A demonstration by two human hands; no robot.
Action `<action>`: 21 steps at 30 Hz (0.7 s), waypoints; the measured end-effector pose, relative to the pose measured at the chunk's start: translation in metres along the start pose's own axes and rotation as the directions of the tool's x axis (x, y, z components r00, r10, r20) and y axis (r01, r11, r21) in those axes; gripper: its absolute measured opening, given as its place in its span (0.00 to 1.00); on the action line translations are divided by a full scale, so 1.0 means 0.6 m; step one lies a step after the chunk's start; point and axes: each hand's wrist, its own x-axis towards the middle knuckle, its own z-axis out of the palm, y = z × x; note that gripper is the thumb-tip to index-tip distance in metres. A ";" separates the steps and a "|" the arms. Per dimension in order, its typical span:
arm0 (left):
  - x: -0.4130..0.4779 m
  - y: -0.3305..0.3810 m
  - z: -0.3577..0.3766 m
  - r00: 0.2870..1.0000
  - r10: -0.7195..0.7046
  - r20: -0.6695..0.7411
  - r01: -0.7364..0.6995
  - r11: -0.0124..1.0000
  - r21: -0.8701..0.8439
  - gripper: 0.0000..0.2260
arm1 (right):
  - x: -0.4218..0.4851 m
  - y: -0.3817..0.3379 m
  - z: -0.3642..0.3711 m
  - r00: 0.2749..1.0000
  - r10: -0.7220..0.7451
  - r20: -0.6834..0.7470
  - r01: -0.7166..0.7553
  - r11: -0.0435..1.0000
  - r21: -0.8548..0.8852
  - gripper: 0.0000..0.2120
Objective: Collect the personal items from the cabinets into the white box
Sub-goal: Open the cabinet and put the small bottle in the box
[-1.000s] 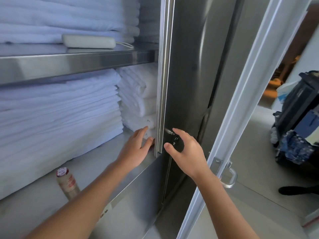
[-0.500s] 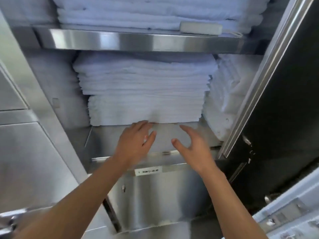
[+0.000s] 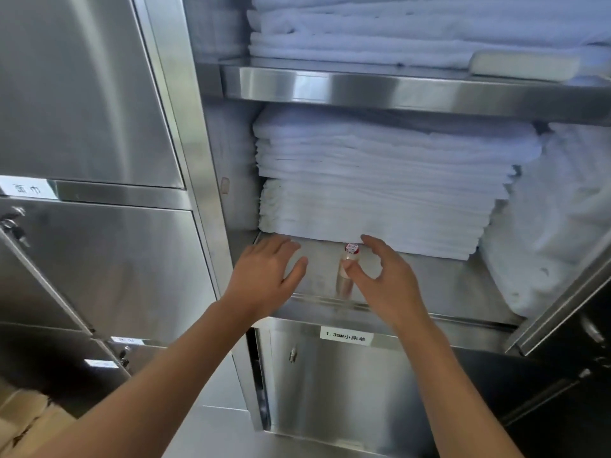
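OK, head view only: both bare forearms reach up & fwd from the bottom corners into an open steel cabinet.

L hand lies palm-down over the front of the lower shelf. Its fingers are straight & close together, pointing toward the back, w/ the thumb splayed out to the R. It holds nothing; whether the palm touches the metal I can't tell.

R hand is just beside it, fingers spread wide in a loose C. The index arches up near the towels & the thumb tip sits at the neck of a small bottle. The hand isn't closed round it, and thumb-to-bottle contact can't be judged.

Bottle stands upright on the lower shelf near its front edge, btw the two hands. It has a red-&-white cap & a pale body, and is just in front of the big towel stack. A 2nd, looser towel pile sits to the R.

Upper shelf carries more folded towels plus a flat white case at its front edge. Below the lower shelf is a closed steel panel w/ a white label. To the L are shut steel doors, one w/ keys in its lock.
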 end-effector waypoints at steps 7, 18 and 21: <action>0.063 -0.018 0.069 0.994 0.021 0.106 -0.015 0.998 -0.058 0.23 | 0.044 0.048 0.017 0.996 0.071 -0.047 -0.073 0.997 -0.037 0.28; 0.130 -0.058 0.194 0.967 0.073 0.244 -0.040 0.990 -0.139 0.28 | 0.108 0.152 0.110 0.955 0.296 -0.025 -0.296 0.955 -0.009 0.27; 0.136 -0.070 0.212 0.963 0.091 0.253 -0.049 0.985 -0.168 0.27 | 0.113 0.161 0.136 0.950 0.310 -0.027 -0.307 0.949 0.074 0.21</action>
